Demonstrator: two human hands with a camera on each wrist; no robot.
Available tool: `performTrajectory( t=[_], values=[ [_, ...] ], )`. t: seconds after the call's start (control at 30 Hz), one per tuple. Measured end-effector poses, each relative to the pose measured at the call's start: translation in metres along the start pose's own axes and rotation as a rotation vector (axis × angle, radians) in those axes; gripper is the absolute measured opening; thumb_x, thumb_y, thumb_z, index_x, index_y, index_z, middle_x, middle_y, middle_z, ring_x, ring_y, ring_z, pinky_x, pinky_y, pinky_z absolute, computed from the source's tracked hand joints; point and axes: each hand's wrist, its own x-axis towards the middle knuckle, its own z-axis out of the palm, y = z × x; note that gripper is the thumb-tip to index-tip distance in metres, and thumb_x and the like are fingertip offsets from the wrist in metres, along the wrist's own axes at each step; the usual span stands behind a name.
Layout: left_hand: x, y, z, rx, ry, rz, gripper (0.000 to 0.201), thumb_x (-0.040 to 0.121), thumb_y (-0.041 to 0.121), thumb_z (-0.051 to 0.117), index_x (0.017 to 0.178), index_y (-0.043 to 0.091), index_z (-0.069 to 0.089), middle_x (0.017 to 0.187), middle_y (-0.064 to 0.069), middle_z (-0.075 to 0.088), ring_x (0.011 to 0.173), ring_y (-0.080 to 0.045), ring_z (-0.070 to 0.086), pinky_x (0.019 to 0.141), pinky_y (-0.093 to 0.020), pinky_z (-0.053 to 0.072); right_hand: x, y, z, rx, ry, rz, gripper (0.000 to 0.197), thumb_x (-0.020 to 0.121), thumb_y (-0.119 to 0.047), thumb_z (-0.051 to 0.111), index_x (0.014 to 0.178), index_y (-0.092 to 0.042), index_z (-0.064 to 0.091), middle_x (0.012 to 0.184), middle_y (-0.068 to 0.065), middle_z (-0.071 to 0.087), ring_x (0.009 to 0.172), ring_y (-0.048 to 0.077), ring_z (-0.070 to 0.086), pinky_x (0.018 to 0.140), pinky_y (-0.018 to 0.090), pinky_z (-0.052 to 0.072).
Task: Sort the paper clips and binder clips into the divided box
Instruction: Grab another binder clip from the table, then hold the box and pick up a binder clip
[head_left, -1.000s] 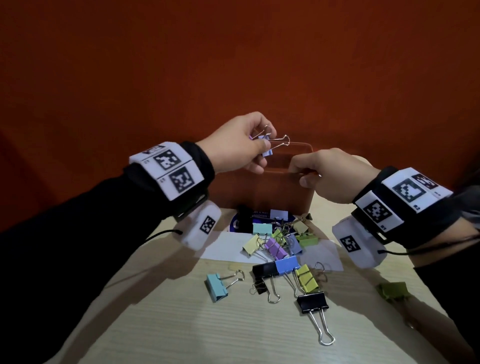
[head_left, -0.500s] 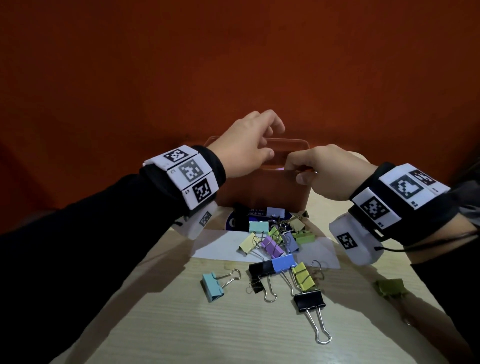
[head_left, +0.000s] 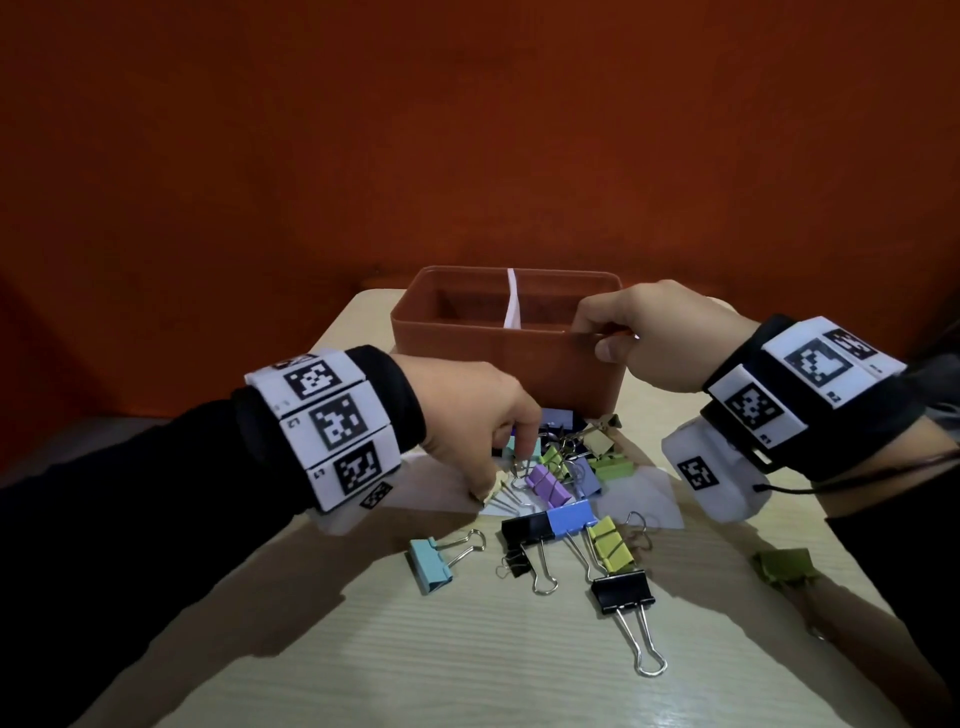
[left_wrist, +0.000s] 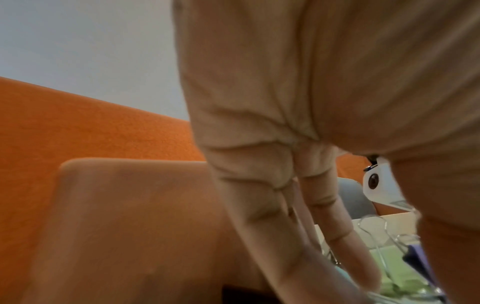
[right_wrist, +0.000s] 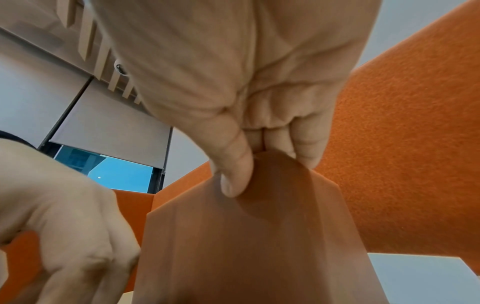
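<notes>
The brown divided box (head_left: 467, 358) with a white divider (head_left: 511, 301) stands at the table's far side. My right hand (head_left: 602, 338) pinches its front rim near the right corner, thumb (right_wrist: 236, 176) on the outer wall (right_wrist: 259, 246) and fingers inside. My left hand (head_left: 501, 470) reaches down into the pile of binder clips in front of the box. Its fingers (left_wrist: 337, 257) and thumb are apart, tips touching a cream clip (head_left: 493, 489) and wire handles. Purple (head_left: 548, 486), blue (head_left: 571, 519), yellow-green (head_left: 610, 543), teal (head_left: 431, 566) and black (head_left: 623, 592) clips lie nearby.
A white sheet (head_left: 644, 493) lies under part of the pile. An olive clip (head_left: 784, 566) sits apart at the right, below my right wrist. A small black clip (head_left: 517, 564) lies by the teal one. An orange wall stands close behind the box.
My left hand held a small clip above the box, let it go there, then dropped to the pile. My right hand kept its grip on the rim. The view tilted down.
</notes>
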Motion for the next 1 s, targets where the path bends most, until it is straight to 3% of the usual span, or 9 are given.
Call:
performTrajectory(
  t=[0.13,0.27,0.4,0.5,0.63,0.77,0.83,0.9,1.0],
  values=[
    [-0.002,0.004,0.003,0.017,-0.003,0.007,0.040,0.068,0.035,0.082,0.104,0.032,0.063,0.095,0.009,0.059,0.070,-0.002,0.051,0.056,-0.021,0.039,-0.001,0.000,-0.001,0.004,-0.001,0.002,0.022,0.095,-0.016,0.052,0.110,-0.029,0.059,0.104,0.000,0.060,0.088,0.017,0.048,0.053,0.014,0.025],
    [-0.003,0.005,0.007,0.002,-0.004,0.032,0.020,0.073,0.028,0.076,0.089,0.024,0.064,0.081,0.009,0.058,0.067,-0.004,0.051,0.061,-0.024,0.045,-0.001,-0.001,-0.001,0.002,-0.003,0.008,0.022,0.095,-0.015,0.051,0.111,-0.028,0.059,0.105,-0.001,0.060,0.088,0.017,0.047,0.052,0.014,0.025],
    [-0.005,0.002,0.010,-0.072,0.002,0.041,0.007,0.076,0.022,0.069,0.080,0.021,0.064,0.078,0.005,0.066,0.072,-0.014,0.063,0.065,-0.033,0.055,-0.001,-0.001,0.000,0.006,-0.010,0.011,0.022,0.095,-0.015,0.051,0.110,-0.028,0.059,0.105,0.000,0.060,0.089,0.018,0.048,0.053,0.016,0.026],
    [-0.010,-0.001,0.006,-0.255,0.028,0.002,0.003,0.083,0.020,0.062,0.081,0.017,0.061,0.073,-0.003,0.068,0.061,-0.016,0.065,0.054,-0.027,0.053,0.000,0.000,0.000,0.007,-0.017,0.012,0.021,0.095,-0.015,0.050,0.108,-0.028,0.059,0.104,0.000,0.059,0.089,0.019,0.049,0.052,0.018,0.027],
    [-0.011,-0.002,-0.001,-0.524,0.076,-0.026,0.007,0.089,0.013,0.054,0.087,0.014,0.061,0.070,-0.003,0.068,0.056,-0.012,0.060,0.058,-0.024,0.056,0.000,0.000,-0.001,0.009,-0.021,0.009,0.021,0.095,-0.014,0.050,0.109,-0.027,0.059,0.102,-0.001,0.059,0.088,0.019,0.049,0.052,0.017,0.027],
    [-0.009,0.004,0.001,-0.575,0.165,0.028,0.016,0.090,0.013,0.046,0.076,0.013,0.054,0.065,0.002,0.058,0.062,-0.016,0.062,0.061,-0.027,0.055,-0.001,-0.001,-0.001,0.008,-0.014,0.007,0.021,0.095,-0.014,0.050,0.109,-0.027,0.059,0.102,-0.001,0.059,0.087,0.017,0.049,0.052,0.016,0.027],
    [-0.009,0.010,0.001,-0.673,0.142,0.060,0.013,0.080,0.019,0.042,0.070,0.011,0.047,0.054,0.010,0.043,0.055,-0.014,0.047,0.057,-0.029,0.053,-0.001,-0.001,-0.001,0.005,-0.013,0.005,0.021,0.095,-0.014,0.050,0.109,-0.027,0.059,0.103,0.000,0.059,0.088,0.018,0.049,0.052,0.016,0.027],
    [-0.009,0.015,0.001,-0.695,0.109,0.062,0.017,0.076,0.026,0.046,0.066,0.012,0.045,0.053,0.013,0.036,0.054,-0.011,0.037,0.054,-0.029,0.051,-0.001,0.000,-0.001,0.006,-0.014,0.002,0.021,0.095,-0.014,0.050,0.109,-0.027,0.059,0.103,0.000,0.059,0.088,0.018,0.049,0.052,0.017,0.027],
    [-0.008,0.019,0.004,-0.489,0.131,0.062,0.033,0.081,0.042,0.068,0.067,0.018,0.051,0.060,0.008,0.053,0.058,-0.008,0.051,0.057,-0.026,0.045,-0.001,-0.001,-0.001,0.009,-0.013,0.000,0.021,0.095,-0.014,0.050,0.108,-0.027,0.060,0.103,0.000,0.060,0.088,0.018,0.049,0.052,0.017,0.026]
  ],
)
